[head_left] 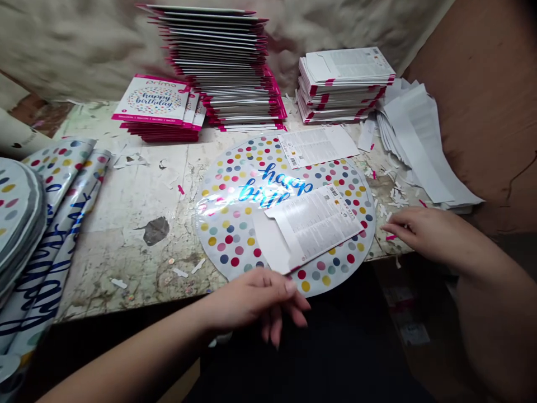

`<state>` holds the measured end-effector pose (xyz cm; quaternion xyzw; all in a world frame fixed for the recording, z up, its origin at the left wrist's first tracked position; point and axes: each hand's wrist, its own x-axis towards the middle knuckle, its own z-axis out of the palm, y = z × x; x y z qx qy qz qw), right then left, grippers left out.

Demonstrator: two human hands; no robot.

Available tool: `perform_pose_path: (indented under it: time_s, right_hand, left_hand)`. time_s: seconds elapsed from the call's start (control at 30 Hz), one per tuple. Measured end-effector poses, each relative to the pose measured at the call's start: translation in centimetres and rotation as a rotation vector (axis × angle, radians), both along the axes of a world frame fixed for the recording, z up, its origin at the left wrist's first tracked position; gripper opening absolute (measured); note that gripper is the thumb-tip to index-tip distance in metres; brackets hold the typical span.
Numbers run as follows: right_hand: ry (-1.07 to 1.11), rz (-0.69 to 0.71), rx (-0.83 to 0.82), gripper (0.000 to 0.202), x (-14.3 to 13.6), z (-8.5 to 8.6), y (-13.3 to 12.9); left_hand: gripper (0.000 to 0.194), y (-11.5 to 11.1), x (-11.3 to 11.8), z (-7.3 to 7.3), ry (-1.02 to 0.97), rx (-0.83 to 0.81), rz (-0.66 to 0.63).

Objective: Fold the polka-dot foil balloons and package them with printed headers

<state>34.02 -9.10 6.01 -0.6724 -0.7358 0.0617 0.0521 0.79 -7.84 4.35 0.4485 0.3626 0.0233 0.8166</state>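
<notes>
A round foil balloon, flat, with coloured dots and blue "happy birthday" lettering, lies at the table's front edge. On top of it rests a white printed card envelope, its flap pointing left toward me. A second white printed envelope lies across the balloon's far edge. My left hand is just in front of the nearer envelope's lower corner, fingers loosely bent and apart, holding nothing. To the right of the balloon, my right hand has its fingertips pinched together among small paper scraps; what is between them is too small to tell.
A tall stack of pink-edged envelopes stands at the back, beside a lower stack. White envelopes and loose paper strips are at the back right. More foil balloons lie at left. Paper scraps litter the worn table.
</notes>
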Motion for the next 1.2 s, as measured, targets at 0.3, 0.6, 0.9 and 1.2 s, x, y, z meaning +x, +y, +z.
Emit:
perform_pose_path:
  time_s: [0.3,0.6,0.9,1.2]
  right_hand:
    - [0.035,0.165,-0.153,0.046,-10.8,-3.6,3.2]
    - [0.153,0.564,0.124,0.041,-11.2,-6.8,-0.7]
    - [0.363,0.28,0.078,0.014,-11.0,-7.0,1.8]
    - [-0.058,0.548,-0.165,0.057,-10.9,-5.2,1.9]
  left_hand:
    - [0.056,6.2,0.9,-4.2,0.124,1.38,-0.422]
    - [0.038,1.7,-0.4,-6.4,0.28,1.712,-0.252]
    - [0.018,4.9,1.5,-5.6,0.326,1.68,-0.132]
    - [0.024,4.5,-2.6,-4.7,0.469,1.801,-0.052]
